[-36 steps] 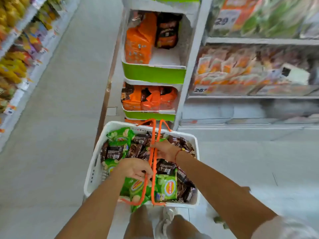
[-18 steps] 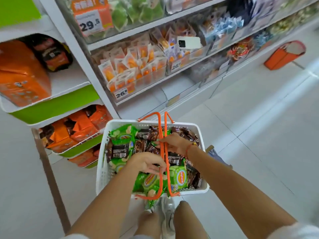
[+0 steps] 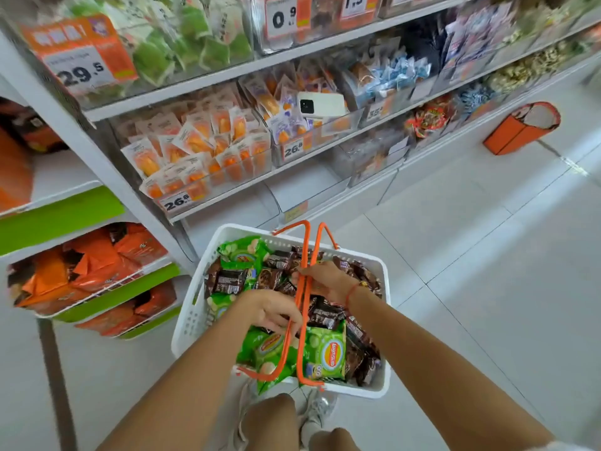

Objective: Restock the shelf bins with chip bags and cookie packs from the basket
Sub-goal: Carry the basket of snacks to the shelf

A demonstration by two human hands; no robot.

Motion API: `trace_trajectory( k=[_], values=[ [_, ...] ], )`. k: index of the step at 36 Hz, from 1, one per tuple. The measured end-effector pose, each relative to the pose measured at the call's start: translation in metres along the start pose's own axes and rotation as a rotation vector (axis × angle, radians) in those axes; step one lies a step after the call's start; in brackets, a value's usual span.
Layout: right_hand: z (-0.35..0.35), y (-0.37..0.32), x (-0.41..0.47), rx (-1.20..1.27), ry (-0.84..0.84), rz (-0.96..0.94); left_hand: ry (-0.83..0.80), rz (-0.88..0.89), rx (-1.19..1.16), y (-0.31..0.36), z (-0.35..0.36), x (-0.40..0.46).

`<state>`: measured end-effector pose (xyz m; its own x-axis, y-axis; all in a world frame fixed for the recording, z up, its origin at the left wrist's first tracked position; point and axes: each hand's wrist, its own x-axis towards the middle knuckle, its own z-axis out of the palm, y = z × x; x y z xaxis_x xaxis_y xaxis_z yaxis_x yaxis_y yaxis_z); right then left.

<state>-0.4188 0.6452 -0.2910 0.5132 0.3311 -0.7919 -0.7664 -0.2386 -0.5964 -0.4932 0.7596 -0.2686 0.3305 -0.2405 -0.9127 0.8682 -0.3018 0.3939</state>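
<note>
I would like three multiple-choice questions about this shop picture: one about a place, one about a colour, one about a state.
1. Where does the white phone lie?
A. in the basket
B. on the snack packs on a shelf
C. on the floor

2. What colour are the basket handles?
A. orange
B. blue
C. black

3. What are both hands doing?
A. hanging free
B. placing bags on a shelf
C. gripping the handles

Answers:
1 B, the phone rests on packs in a clear shelf bin.
2 A, orange loops rise over the white basket.
3 C, the left hand and the right hand curl round the handles, above the chip bags and cookie packs.
</note>
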Motion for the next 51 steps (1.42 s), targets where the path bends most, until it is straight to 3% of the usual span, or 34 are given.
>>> trace_trajectory(
  k=[9,13,22,39,51],
  values=[
    [-0.049,-0.018,0.038,-0.112,0.080,0.062,0.145,-0.030,-0.225,-0.002,-0.041,0.010],
    [-0.066,-0.016,0.060,-0.152,0.099,0.098,0.041,-0.043,-0.280,-0.009,-0.043,0.021],
    [-0.069,-0.041,0.106,-0.178,0.147,0.114,0.059,-0.071,-0.488,-0.029,-0.078,0.044],
    [-0.066,-0.075,0.145,-0.260,0.087,0.217,0.146,-0.083,-0.625,-0.021,-0.096,0.048],
    [-0.102,-0.104,0.173,-0.332,-0.059,0.281,0.256,-0.136,-0.873,0.030,-0.046,0.059]
  ],
)
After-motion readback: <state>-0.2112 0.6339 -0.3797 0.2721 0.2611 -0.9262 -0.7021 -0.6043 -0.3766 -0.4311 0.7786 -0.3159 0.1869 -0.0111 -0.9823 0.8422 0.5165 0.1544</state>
